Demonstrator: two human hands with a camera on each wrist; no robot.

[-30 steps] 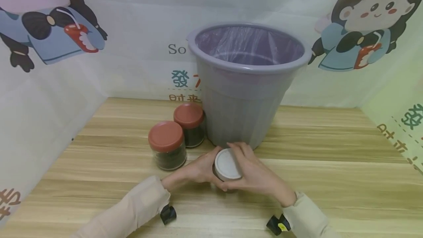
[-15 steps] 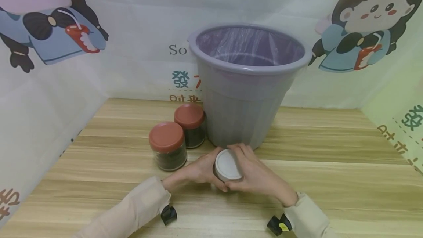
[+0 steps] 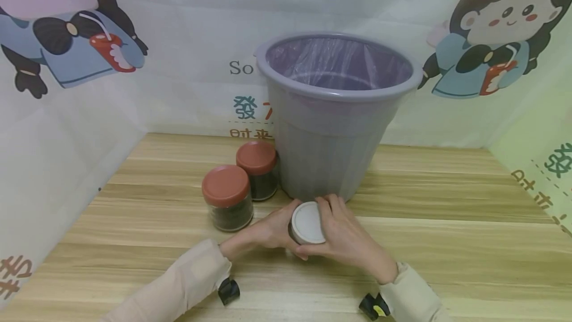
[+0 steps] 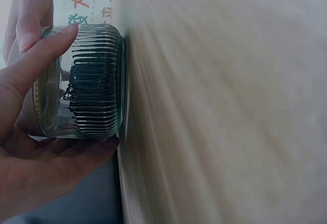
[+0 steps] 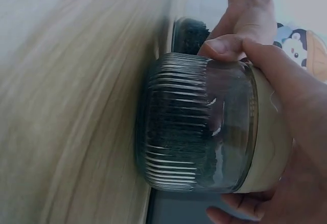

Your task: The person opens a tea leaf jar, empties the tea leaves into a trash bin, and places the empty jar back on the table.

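A ribbed glass jar (image 4: pixel 94 88) with dark contents stands on the wooden table, topped by a whitish lid (image 3: pixel 307 222). My left hand (image 3: pixel 272 228) holds the jar from its left side, thumb and fingers around the glass. From the right, my right hand (image 3: pixel 347 240) grips the lid, its thumb near the front and its fingers at the far edge. In the right wrist view, the lid (image 5: pixel 270 144) sits on the jar's mouth under the right palm. Whether it is loose cannot be seen.
Two glass jars with reddish lids, a nearer jar (image 3: pixel 226 198) and a farther jar (image 3: pixel 256 169), stand left of the hands. A big purple-grey bin (image 3: pixel 328 138) with a clear liner stands right behind the held jar. Printed sheets (image 3: pixel 187 63) enclose the table.
My right hand has turned slightly on the lid; its fingertips have shifted right and more of the lid's top shows. The left hand and the jar stay nearly where they were.
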